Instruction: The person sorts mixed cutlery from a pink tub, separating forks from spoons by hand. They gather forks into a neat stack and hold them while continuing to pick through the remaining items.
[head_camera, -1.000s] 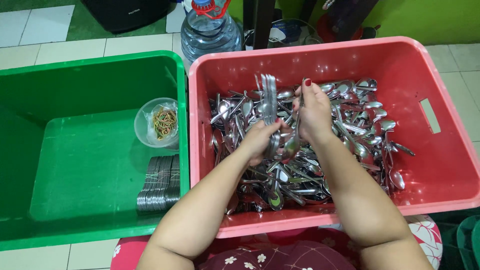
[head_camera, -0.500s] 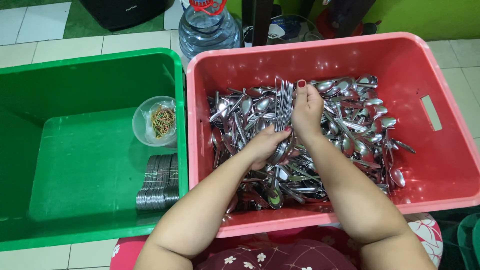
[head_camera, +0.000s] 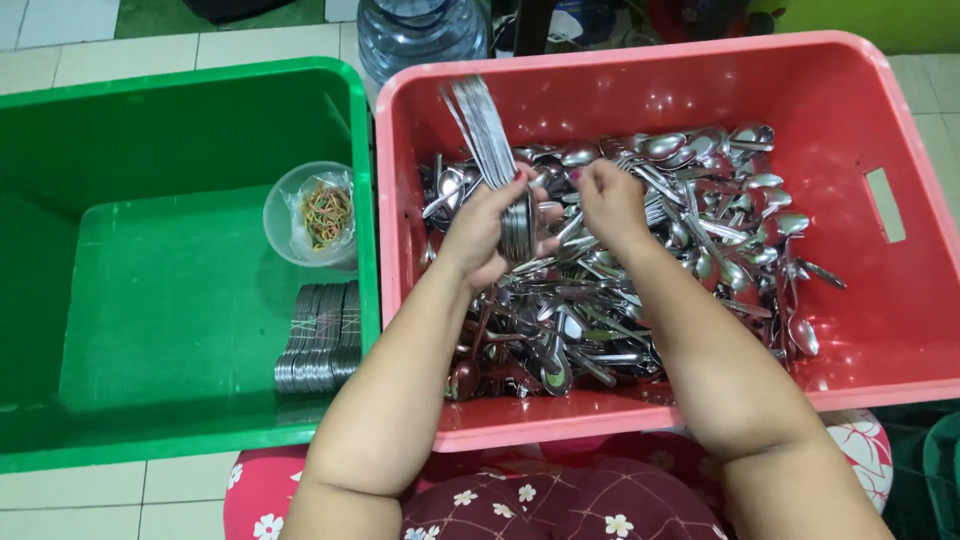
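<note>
A red plastic crate holds a heap of loose steel spoons. My left hand grips a stacked bunch of spoons by the bowls, with the handles fanning up and to the left. Just to the right, my right hand rests on the heap with its fingers curled down among the spoons; what it holds is hidden.
A green crate stands to the left with a clear cup of rubber bands and a banded bundle of spoons inside. A large water bottle stands behind the crates on the tiled floor.
My left hand has taken over the bunch of spoons and lifted it leftward. My right hand has let go of it and dropped onto the heap.
</note>
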